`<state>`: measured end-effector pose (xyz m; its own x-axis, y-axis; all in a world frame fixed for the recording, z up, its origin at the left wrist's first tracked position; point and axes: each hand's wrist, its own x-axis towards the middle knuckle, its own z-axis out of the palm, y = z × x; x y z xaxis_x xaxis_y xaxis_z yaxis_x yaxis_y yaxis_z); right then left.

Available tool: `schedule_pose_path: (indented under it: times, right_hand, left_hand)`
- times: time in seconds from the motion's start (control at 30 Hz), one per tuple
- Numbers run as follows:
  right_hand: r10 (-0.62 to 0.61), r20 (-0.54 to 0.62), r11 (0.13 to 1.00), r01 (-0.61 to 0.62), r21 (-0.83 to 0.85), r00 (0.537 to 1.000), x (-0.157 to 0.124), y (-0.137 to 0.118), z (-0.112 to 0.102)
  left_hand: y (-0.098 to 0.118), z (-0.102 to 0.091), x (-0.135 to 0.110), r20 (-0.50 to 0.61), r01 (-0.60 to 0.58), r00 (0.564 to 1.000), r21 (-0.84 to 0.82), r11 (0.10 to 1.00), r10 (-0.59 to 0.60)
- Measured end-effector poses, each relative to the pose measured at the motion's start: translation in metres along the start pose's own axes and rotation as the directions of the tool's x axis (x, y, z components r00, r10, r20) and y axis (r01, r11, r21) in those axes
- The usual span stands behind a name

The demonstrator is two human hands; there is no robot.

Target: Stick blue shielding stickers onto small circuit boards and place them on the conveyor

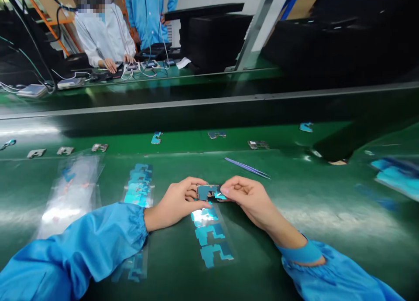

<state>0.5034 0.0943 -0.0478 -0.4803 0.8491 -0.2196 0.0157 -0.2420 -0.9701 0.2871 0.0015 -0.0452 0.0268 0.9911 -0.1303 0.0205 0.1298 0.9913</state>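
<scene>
My left hand [180, 200] grips a small circuit board [204, 192] by its left end, thumb below and fingers above. Blue film covers part of the board's face. At the board's right end, my right hand [247, 198] pinches with thumb and forefinger at a small blue film piece [220, 196]; whether that piece is stuck down there I cannot tell. Beneath both hands lies a clear sheet of blue film stickers [209, 234], cut in irregular shapes. A pair of purple tweezers [247, 168] rests on the green bench beyond my right hand.
Left of my hands lie another sticker sheet [139, 183] and a mostly transparent sheet [73, 192]. Several boards, such as a bare one [100, 148] and a blue-covered one [157, 138], line the far strip. Blue film [397, 176] lies at right. Two people stand or sit across the bench.
</scene>
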Motion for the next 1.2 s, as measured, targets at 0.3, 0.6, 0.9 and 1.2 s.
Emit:
schedule_pose_path:
  times: [0.3,0.6,0.9,1.2]
  right_hand:
    - [0.005,-0.011,0.998,-0.005,-0.06,1.0,-0.0013,0.0003,-0.0009]
    - [0.01,0.001,0.996,-0.01,-0.09,1.0,-0.0016,-0.0022,-0.0017]
    - [0.012,0.011,0.996,-0.011,-0.087,1.0,-0.0014,-0.0021,-0.0015]
    - [0.018,0.017,0.997,-0.016,-0.08,1.0,0.0003,-0.0004,-0.0017]
  left_hand:
    - [-0.0043,-0.0008,-0.0014,0.029,0.016,0.999,0.039,0.999,-0.018]
    - [-0.0077,-0.0023,-0.0012,0.049,-0.022,0.999,0.041,0.999,0.02]
    - [-0.006,-0.0019,-0.0014,0.051,-0.003,0.999,0.048,0.999,0.001]
    - [-0.0033,-0.0031,-0.0019,0.025,-0.029,0.999,0.081,0.996,0.027]
